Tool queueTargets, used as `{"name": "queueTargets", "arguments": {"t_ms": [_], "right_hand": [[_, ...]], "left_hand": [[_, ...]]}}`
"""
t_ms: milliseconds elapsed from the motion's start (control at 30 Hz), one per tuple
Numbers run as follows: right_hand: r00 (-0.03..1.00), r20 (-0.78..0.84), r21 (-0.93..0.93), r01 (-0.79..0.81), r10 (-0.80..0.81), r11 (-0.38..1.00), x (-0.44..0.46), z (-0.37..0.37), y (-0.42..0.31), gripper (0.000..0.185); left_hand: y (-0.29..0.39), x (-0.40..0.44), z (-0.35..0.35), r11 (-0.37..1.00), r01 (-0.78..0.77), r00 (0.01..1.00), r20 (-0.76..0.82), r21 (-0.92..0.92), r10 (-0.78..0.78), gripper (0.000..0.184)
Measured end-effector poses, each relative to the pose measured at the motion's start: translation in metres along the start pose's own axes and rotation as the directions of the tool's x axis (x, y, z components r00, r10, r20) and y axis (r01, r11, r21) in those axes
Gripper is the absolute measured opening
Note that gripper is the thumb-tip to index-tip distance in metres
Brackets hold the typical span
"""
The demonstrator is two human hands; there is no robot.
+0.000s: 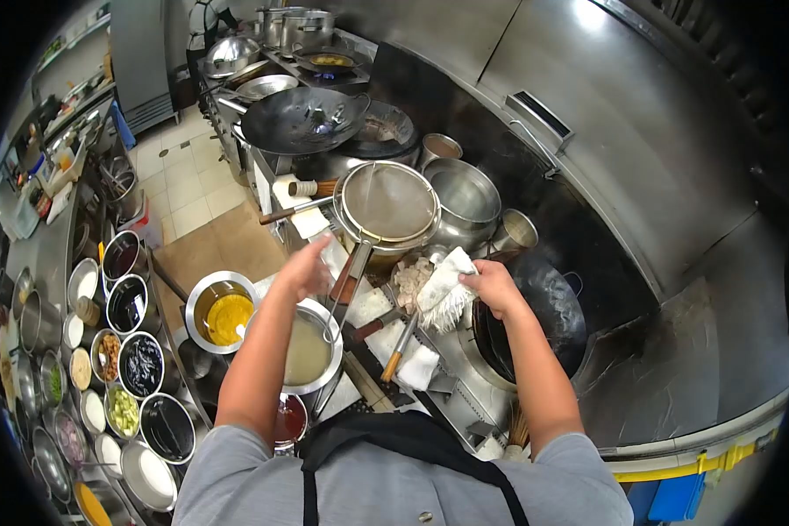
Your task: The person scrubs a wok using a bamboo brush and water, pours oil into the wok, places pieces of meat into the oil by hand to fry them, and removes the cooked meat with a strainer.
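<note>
My right hand [494, 287] is closed on a white cloth [447, 291], to the left of a dark wok [552, 307] at the right. Beside the cloth, pale pieces of food [409, 282] lie in a container that is partly hidden. My left hand [305, 270] is raised with its fingers apart and nothing in it, above a steel bowl of cloudy liquid [307, 351]. A round mesh strainer [389, 202] rests on a pot beyond both hands. Below the cloth lies a ladle or tool with a wooden handle [394, 365].
Many containers of sauces and ingredients [142, 363] fill the left counter. A bowl of yellow oil [223, 311] stands left of my left forearm. Another wok [302, 120] sits at the back, and steel pots [463, 195] stand by the wall.
</note>
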State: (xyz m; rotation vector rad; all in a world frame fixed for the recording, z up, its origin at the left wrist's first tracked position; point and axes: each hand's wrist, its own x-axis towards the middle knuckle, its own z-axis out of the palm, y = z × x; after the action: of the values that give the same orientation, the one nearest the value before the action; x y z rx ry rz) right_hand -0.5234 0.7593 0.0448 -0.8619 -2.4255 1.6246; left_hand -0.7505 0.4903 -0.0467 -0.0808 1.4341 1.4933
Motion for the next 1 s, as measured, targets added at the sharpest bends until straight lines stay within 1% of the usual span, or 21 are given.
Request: {"name": "queueTargets", "arguments": {"t_ms": [33, 67, 100, 167, 200, 233, 267, 300, 367, 400, 433, 500, 567, 633, 667, 700, 767, 833, 867, 967, 1000], "right_hand": [[0.999, -0.035, -0.036, 0.005, -0.006, 0.999, 0.017, -0.005, 0.020, 0.016], [0.997, -0.077, -0.009, 0.022, -0.023, 1.000, 0.030, -0.007, 0.029, 0.017], [0.995, -0.093, -0.014, 0.030, -0.031, 0.999, 0.041, -0.008, 0.024, 0.017], [0.980, -0.199, -0.108, -0.043, 0.021, 0.993, 0.044, -0.005, 0.022, 0.017], [0.975, -0.221, -0.102, -0.051, 0.027, 0.993, 0.045, -0.006, 0.017, 0.017], [0.964, -0.264, -0.203, -0.029, -0.026, 0.979, 0.035, 0.000, 0.001, 0.018], [0.945, -0.316, -0.296, -0.018, -0.080, 0.955, 0.027, 0.001, -0.011, 0.018], [0.933, -0.355, -0.272, -0.049, -0.053, 0.961, 0.019, -0.003, -0.009, 0.018], [0.929, -0.304, -0.358, 0.095, -0.212, 0.929, 0.009, -0.009, -0.011, 0.016], [0.939, -0.332, -0.204, 0.020, -0.088, 0.979, -0.026, -0.006, -0.032, 0.019], [0.939, -0.332, -0.202, 0.020, -0.088, 0.979, -0.031, -0.001, -0.046, 0.019], [0.943, -0.331, 0.006, 0.044, -0.039, 0.999, -0.079, 0.002, -0.044, 0.021], [0.941, -0.336, 0.097, -0.015, 0.047, 0.995, -0.099, 0.002, -0.043, 0.023], [0.973, -0.227, 0.392, 0.058, 0.035, 0.918, -0.132, 0.003, -0.026, 0.023], [0.973, -0.228, 0.472, 0.078, 0.036, 0.878, -0.151, 0.006, -0.023, 0.021], [0.964, -0.260, 0.481, 0.083, 0.052, 0.873, -0.170, 0.005, -0.017, 0.021], [0.967, -0.245, 0.578, 0.094, 0.062, 0.810, -0.210, 0.001, -0.002, 0.018], [0.952, -0.276, 0.689, 0.098, 0.134, 0.718, -0.253, -0.006, 0.011, 0.016], [0.936, -0.298, 0.702, 0.081, 0.188, 0.708, -0.275, -0.008, 0.022, 0.016], [0.895, -0.364, 0.733, 0.105, 0.257, 0.672, -0.339, -0.007, 0.061, 0.018], [0.880, -0.390, 0.741, 0.125, 0.272, 0.660, -0.362, -0.004, 0.074, 0.021]], "left_hand": [[-0.012, 0.027, -0.009, 0.997, -0.001, 0.994, 0.109, -0.078, 0.009, 0.092], [-0.013, 0.023, 0.002, 0.997, 0.063, 0.905, 0.424, -0.043, -0.039, 0.089], [-0.017, 0.013, 0.028, 0.992, 0.080, 0.903, 0.428, -0.095, -0.032, 0.081], [-0.012, 0.002, 0.034, 0.970, 0.175, 0.901, 0.425, -0.166, -0.090, 0.078], [-0.003, -0.009, 0.040, 1.000, -0.028, 0.975, 0.219, 0.005, 0.026, 0.077], [0.001, -0.044, 0.048, 0.960, -0.195, 0.981, 0.014, 0.200, 0.196, 0.077], [-0.007, -0.041, 0.049, 0.831, -0.406, 0.870, -0.118, 0.380, 0.479, 0.072], [-0.010, -0.038, 0.048, 0.587, -0.643, 0.642, -0.072, 0.492, 0.763, 0.069], [0.002, -0.068, 0.061, 0.568, -0.699, 0.641, 0.028, 0.435, 0.767, 0.060], [0.001, -0.080, 0.079, 0.580, -0.766, 0.635, 0.190, 0.277, 0.749, 0.055], [-0.007, -0.099, 0.094, 0.594, -0.799, 0.597, 0.253, 0.098, 0.761, 0.051], [-0.034, -0.138, 0.132, 0.411, -0.892, 0.445, 0.512, 0.185, 0.735, 0.047], [-0.044, -0.140, 0.145, 0.421, -0.886, 0.453, 0.543, 0.191, 0.707, 0.048], [-0.080, -0.119, 0.170, 0.180, -0.928, 0.315, 0.431, 0.325, 0.845, 0.051], [-0.103, -0.096, 0.177, 0.376, -0.884, 0.466, 0.478, 0.277, 0.745, 0.054], [-0.113, -0.086, 0.180, 0.709, -0.697, 0.590, 0.648, 0.108, 0.482, 0.049], [-0.129, -0.087, 0.185, 0.912, -0.410, 0.570, 0.789, 0.031, 0.229, 0.041], [-0.145, -0.113, 0.190, 0.988, -0.026, 0.557, 0.818, -0.152, 0.140, 0.035], [-0.152, -0.121, 0.196, 0.984, 0.093, 0.600, 0.797, -0.153, 0.067, 0.035], [-0.184, -0.144, 0.216, 0.987, 0.158, 0.507, 0.858, 0.007, -0.088, 0.041], [-0.200, -0.165, 0.220, 0.977, 0.213, 0.558, 0.819, 0.011, -0.131, 0.039]]}}
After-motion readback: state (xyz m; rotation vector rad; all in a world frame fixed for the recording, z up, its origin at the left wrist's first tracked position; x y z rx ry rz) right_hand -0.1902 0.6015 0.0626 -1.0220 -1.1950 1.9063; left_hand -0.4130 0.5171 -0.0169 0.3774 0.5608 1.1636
